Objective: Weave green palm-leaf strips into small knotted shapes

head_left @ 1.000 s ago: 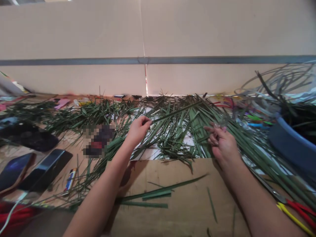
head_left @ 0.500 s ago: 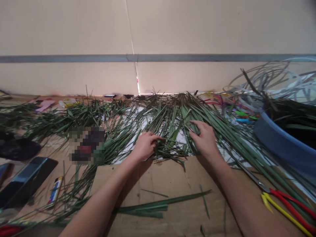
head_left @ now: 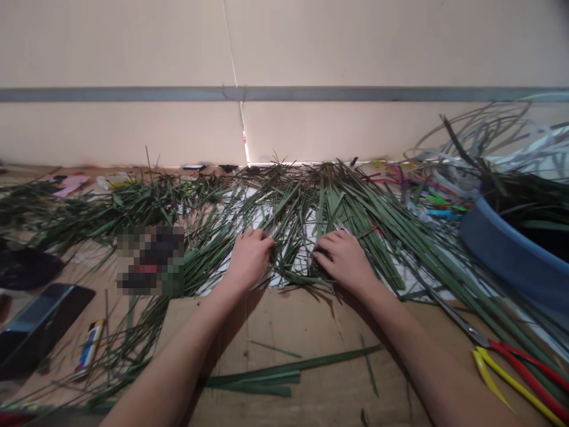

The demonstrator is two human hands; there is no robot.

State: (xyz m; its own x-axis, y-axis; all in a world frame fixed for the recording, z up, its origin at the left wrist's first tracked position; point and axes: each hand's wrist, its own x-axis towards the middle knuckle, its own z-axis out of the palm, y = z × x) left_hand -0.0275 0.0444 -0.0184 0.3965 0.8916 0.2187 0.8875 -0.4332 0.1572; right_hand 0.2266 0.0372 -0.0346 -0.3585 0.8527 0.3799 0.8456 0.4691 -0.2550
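A wide heap of long green leaf strips (head_left: 320, 207) covers the far half of a wooden table (head_left: 311, 320). My left hand (head_left: 249, 258) rests knuckles up on the near edge of the heap, its fingers curled down into the leaves. My right hand (head_left: 344, 260) lies a hand's width to its right, fingers also bent into the strips. What each hand grips under the fingers is hidden. A few loose strips (head_left: 275, 376) lie on the bare wood between my forearms.
Scissors with red and yellow handles (head_left: 511, 370) lie at the near right. A blue tub (head_left: 507, 258) holding more leaves stands at the right. A dark phone (head_left: 38, 326) and a small lighter (head_left: 89, 347) lie at the left. A beige wall closes the far side.
My left hand came down from holding up a long strip and settled on the heap. My right hand moved left and lowered, so both hands now sit close together on the leaves.
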